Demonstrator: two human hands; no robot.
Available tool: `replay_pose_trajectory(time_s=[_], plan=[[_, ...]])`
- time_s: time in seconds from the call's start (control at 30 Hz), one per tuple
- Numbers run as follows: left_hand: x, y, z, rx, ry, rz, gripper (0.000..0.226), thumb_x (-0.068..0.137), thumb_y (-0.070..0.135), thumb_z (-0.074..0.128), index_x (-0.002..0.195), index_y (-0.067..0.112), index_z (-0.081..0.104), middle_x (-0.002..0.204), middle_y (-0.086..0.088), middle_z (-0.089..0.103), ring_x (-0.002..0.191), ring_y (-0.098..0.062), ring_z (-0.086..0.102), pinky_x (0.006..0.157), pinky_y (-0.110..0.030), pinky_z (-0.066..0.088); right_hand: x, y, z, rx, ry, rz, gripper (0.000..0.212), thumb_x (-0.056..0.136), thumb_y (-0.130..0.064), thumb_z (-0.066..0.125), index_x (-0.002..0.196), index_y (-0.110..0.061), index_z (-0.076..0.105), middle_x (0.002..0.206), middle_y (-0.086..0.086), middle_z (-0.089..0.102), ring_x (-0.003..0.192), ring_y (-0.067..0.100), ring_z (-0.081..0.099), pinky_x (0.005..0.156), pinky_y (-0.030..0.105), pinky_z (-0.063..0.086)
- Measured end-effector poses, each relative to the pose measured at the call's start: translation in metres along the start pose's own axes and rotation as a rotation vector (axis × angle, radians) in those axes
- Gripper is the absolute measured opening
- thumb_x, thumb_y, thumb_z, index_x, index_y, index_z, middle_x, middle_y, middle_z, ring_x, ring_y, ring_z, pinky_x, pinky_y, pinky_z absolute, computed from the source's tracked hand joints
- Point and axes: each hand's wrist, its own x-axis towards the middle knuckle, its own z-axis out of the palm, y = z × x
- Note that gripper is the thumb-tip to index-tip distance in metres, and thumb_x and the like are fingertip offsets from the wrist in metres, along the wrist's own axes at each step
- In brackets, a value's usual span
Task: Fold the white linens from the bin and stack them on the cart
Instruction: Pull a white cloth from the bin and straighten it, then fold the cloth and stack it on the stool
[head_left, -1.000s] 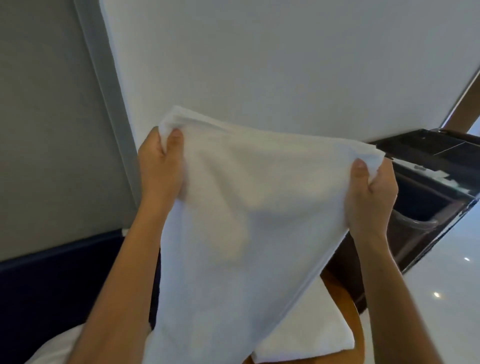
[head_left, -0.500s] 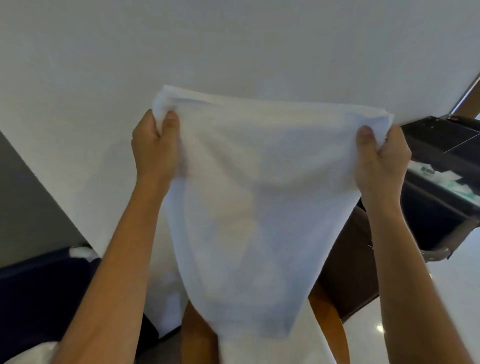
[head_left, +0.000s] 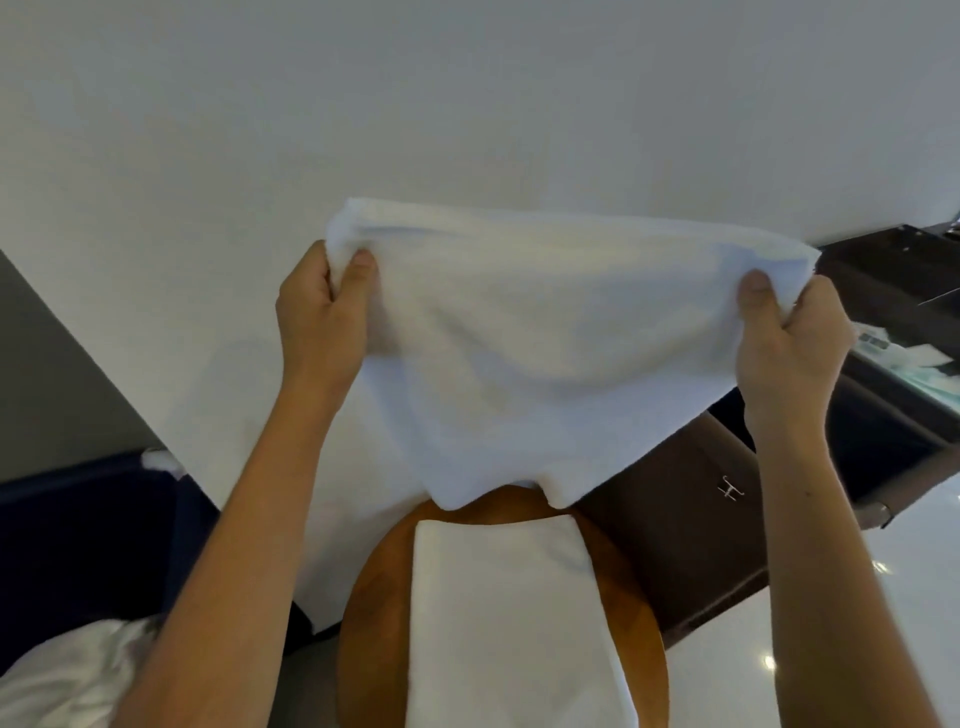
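A white linen (head_left: 545, 353) hangs spread in the air: the left grip (head_left: 317, 306) pinches its top corner at 9 o'clock, the right grip (head_left: 784, 338) pinches the other at 3 o'clock, so its long top edge runs side to side. The free lower edge points to 6 o'clock, toward a folded linen (head_left: 498, 597) on a round table (head_left: 374, 623), about midway between both grips.

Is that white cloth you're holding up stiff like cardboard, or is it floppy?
Probably floppy: the white cloth sags between the left hand and right hand and hangs loose below them. Likely light too, since pinched corners alone hold it up. It should fold easily, like the folded cloth lying flat on the round wooden top.
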Motion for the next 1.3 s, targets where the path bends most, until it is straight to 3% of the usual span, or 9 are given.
replay_pose_trajectory(time_s=[0.1, 0.23, 0.33, 0.57, 0.67, 0.83, 1.03, 1.17, 1.3], plan=[[-0.025, -0.002, -0.004, 0.022, 0.0, -0.036, 0.023, 0.089, 0.033, 0.052, 0.076, 0.014, 0.051, 0.071, 0.005, 0.048, 0.067, -0.011, 0.043, 0.064, -0.031, 0.036, -0.013, 0.008, -0.012, -0.006, -0.066, 0.02, 0.017, 0.097, -0.033, 0.053, 0.103, -0.018, 0.053, 0.085, -0.017, 0.052, 0.069, -0.013, 0.05, 0.061, 0.006, 0.041], [-0.066, -0.015, -0.011, 0.051, -0.028, -0.111, 0.034, 0.09, 0.032, 0.051, 0.087, -0.001, 0.054, 0.074, -0.002, 0.048, 0.069, -0.014, 0.044, 0.064, -0.033, 0.036, -0.042, 0.027, -0.025, -0.051, -0.125, 0.078, 0.017, 0.098, -0.029, 0.052, 0.108, -0.015, 0.054, 0.097, -0.005, 0.057, 0.083, 0.005, 0.053, 0.073, 0.018, 0.044], [-0.102, -0.022, -0.017, 0.087, -0.041, -0.156, 0.027, 0.095, 0.025, 0.051, 0.084, 0.001, 0.053, 0.073, -0.001, 0.047, 0.067, -0.013, 0.043, 0.063, -0.032, 0.035, -0.064, 0.045, -0.04, -0.067, -0.16, 0.121, 0.014, 0.098, -0.027, 0.051, 0.106, -0.016, 0.053, 0.1, -0.002, 0.057, 0.084, 0.007, 0.053, 0.079, 0.025, 0.047], [-0.169, -0.029, -0.023, 0.142, -0.034, -0.222, 0.025, 0.097, 0.02, 0.051, 0.084, -0.001, 0.052, 0.072, -0.004, 0.047, 0.067, -0.013, 0.043, 0.061, -0.029, 0.035, -0.106, 0.076, -0.074, -0.097, -0.185, 0.202, 0.018, 0.099, -0.029, 0.05, 0.109, -0.014, 0.054, 0.102, -0.002, 0.057, 0.087, 0.008, 0.053, 0.082, 0.027, 0.048], [-0.195, -0.034, -0.025, 0.181, -0.037, -0.263, 0.024, 0.097, 0.02, 0.051, 0.078, 0.005, 0.05, 0.069, 0.002, 0.045, 0.061, -0.005, 0.04, 0.056, -0.018, 0.034, -0.126, 0.089, -0.086, -0.124, -0.209, 0.258, 0.022, 0.099, -0.03, 0.049, 0.113, -0.014, 0.054, 0.105, -0.003, 0.057, 0.094, 0.013, 0.053, 0.084, 0.029, 0.047], [-0.24, -0.061, -0.033, 0.23, -0.062, -0.363, 0.029, 0.097, 0.017, 0.051, 0.07, 0.01, 0.045, 0.065, 0.0, 0.041, 0.054, -0.001, 0.037, 0.049, -0.012, 0.031, -0.166, 0.116, -0.098, -0.185, -0.274, 0.308, 0.01, 0.099, -0.027, 0.049, 0.105, -0.019, 0.051, 0.099, -0.004, 0.056, 0.084, 0.009, 0.052, 0.072, 0.02, 0.043], [-0.267, -0.111, -0.033, 0.325, -0.11, -0.557, 0.028, 0.097, 0.023, 0.051, 0.073, 0.011, 0.048, 0.069, -0.004, 0.043, 0.062, -0.011, 0.039, 0.056, -0.025, 0.032, -0.198, 0.156, -0.088, -0.273, -0.367, 0.41, 0.007, 0.098, -0.025, 0.051, 0.096, -0.019, 0.05, 0.082, -0.008, 0.054, 0.078, 0.012, 0.053, 0.072, 0.031, 0.048], [-0.261, -0.144, -0.021, 0.377, -0.159, -0.637, 0.025, 0.099, 0.023, 0.05, 0.077, 0.01, 0.05, 0.071, -0.001, 0.045, 0.068, -0.017, 0.044, 0.055, -0.026, 0.032, -0.204, 0.182, -0.07, -0.343, -0.422, 0.496, 0.013, 0.099, -0.029, 0.049, 0.103, -0.017, 0.051, 0.09, -0.004, 0.057, 0.086, 0.017, 0.056, 0.073, 0.03, 0.047], [-0.246, -0.169, -0.004, 0.436, -0.249, -0.707, 0.033, 0.1, 0.025, 0.048, 0.109, -0.005, 0.057, 0.091, -0.021, 0.057, 0.085, -0.033, 0.057, 0.072, -0.041, 0.048, -0.199, 0.205, -0.048, -0.387, -0.456, 0.592, 0.02, 0.099, -0.03, 0.049, 0.109, -0.014, 0.055, 0.099, 0.001, 0.059, 0.093, 0.021, 0.057, 0.083, 0.038, 0.05]])
